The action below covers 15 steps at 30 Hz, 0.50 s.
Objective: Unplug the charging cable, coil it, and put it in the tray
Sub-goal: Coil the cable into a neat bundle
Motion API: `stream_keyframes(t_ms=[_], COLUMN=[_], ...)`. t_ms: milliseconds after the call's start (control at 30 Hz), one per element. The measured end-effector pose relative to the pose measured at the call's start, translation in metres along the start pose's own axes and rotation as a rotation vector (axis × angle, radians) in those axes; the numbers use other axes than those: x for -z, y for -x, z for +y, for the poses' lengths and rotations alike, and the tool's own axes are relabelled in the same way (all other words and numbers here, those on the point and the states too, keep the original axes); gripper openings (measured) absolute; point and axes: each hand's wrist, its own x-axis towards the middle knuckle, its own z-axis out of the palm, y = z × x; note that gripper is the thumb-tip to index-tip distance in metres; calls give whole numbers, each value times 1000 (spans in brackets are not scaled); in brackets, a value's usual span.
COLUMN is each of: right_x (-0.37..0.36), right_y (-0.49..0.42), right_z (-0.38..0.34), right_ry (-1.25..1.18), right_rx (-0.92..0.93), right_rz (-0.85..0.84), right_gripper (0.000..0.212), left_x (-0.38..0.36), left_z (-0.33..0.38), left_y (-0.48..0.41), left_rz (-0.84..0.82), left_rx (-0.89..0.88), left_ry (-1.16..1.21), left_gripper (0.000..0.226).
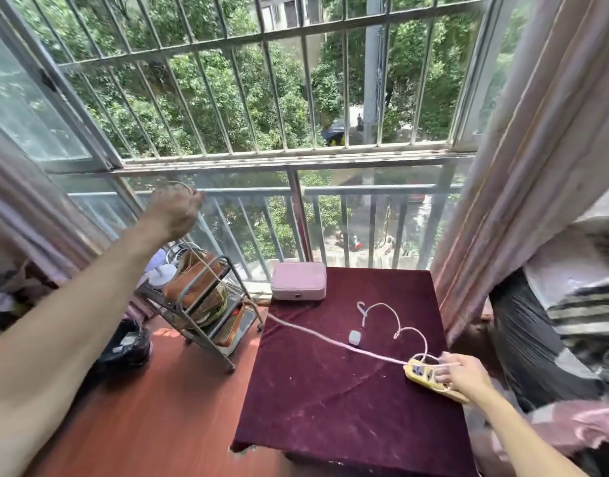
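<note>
A thin white charging cable [387, 306] lies in loose loops on the dark red tablecloth [313, 390]. One end runs to a yellow power strip [421, 372] at the table's right edge. My right hand [463, 375] lies over the strip, gripping it, fingertips at the cable's plugged end. A small white adapter cube [354, 338] sits beside the strip's thicker white cord [317, 333], which runs off the table's left side. My left hand [174, 210] is raised at the window rail with curled fingers. A thin pale loop shows above its knuckles; whether the hand holds it is unclear.
A pink case [299, 285] stands at the table's far edge. A tiered metal rack [206, 304] holding a brown pouch and other items stands on the red floor to the left. Curtains [523, 166] hang at both sides of the barred window.
</note>
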Motion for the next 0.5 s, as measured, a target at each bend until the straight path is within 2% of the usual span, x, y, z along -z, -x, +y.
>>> stream_keyframes(t_ms=[67,133,167,233,300,367,433,500], right_x=[-6,-7,-7,-11,-19,-29,-31,-34], right_y=[11,25,35,59,90,113,126,133], right_z=[-35,-73,-93,-133,-168,-187,-192,-186], right_ry=[204,478,483,266,48,-12,-131,-48], right_rx=[120,237,305,511,778,930,889,878], right_rz=[-28,98,172,190,29,-93,-183,-126], right_gripper=[21,26,28,39,59,74,62,29], left_x=[-9,-19,-22,-29,-35,-41,-45,-47], left_z=[37,81,103,146,182,211,231,240], left_y=[9,24,33,56,82,108,130,146], left_rz=[-39,-111,-173,-361,-586,-799,-1024,-1179], left_rx=[-134,-212,-234,-266,-283,-289,-279,-290], left_ry=[55,394,595,976,1241,1431,1657,1809], left_gripper=[50,51,51,47,47,42,36,33])
